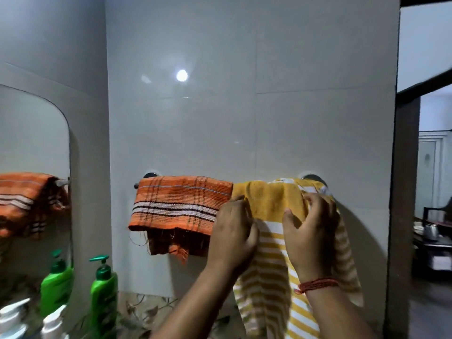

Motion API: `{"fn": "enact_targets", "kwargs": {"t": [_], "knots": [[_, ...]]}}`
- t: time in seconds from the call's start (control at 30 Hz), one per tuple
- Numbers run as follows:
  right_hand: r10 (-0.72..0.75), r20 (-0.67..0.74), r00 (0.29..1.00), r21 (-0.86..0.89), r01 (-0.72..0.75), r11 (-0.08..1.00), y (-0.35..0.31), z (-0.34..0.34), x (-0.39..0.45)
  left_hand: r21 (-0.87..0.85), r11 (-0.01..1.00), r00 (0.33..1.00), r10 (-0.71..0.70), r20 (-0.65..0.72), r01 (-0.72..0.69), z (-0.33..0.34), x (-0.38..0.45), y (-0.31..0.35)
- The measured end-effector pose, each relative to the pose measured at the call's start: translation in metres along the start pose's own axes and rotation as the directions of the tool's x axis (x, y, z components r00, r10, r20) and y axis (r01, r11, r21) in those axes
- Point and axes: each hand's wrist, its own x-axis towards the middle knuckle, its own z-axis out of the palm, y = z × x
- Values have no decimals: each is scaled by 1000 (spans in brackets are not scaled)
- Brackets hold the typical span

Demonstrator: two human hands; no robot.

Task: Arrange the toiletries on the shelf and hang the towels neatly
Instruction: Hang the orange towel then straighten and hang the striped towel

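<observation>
An orange striped towel (pixel 181 204) hangs folded over the left half of a wall-mounted towel bar (pixel 137 185). A yellow and white striped towel (pixel 271 277) drapes over the bar's right half and falls low. My left hand (pixel 232 236) presses flat against the yellow towel near its left edge, fingers apart. My right hand (pixel 310 231) pinches a bunched fold of the same towel below the bar's right mount (pixel 311 177). A red thread band circles my right wrist.
A green pump bottle (pixel 104 297) stands at the lower left beside a mirror (pixel 31 148), which reflects the bottle and orange towel. A white bottle (pixel 52 325) sits in the bottom left corner. A dark door frame (pixel 403 192) borders the wall on the right.
</observation>
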Motion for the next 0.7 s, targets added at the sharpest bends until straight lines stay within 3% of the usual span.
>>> {"fn": "enact_targets", "kwargs": {"t": [0.07,0.17,0.3,0.37,0.53,0.7], "knots": [[184,28,983,50,-185,981,6,-3,-10,-69,995,998,-67,10,68,12,-4,8],[400,240,885,123,-436,891,11,-2,-18,-194,959,978,-196,70,206,25,-10,14],[194,402,895,5,-214,977,9,-6,-21,-334,863,925,-349,147,379,41,-8,26],[85,509,857,-7,-94,996,5,-14,-20,-378,824,907,-397,143,421,47,-4,35],[97,743,662,-12,-132,991,10,-24,-25,-374,762,849,-491,197,528,51,14,60],[-16,825,565,135,-168,976,36,-44,-26,-346,726,801,-572,174,594,64,9,65]]}}
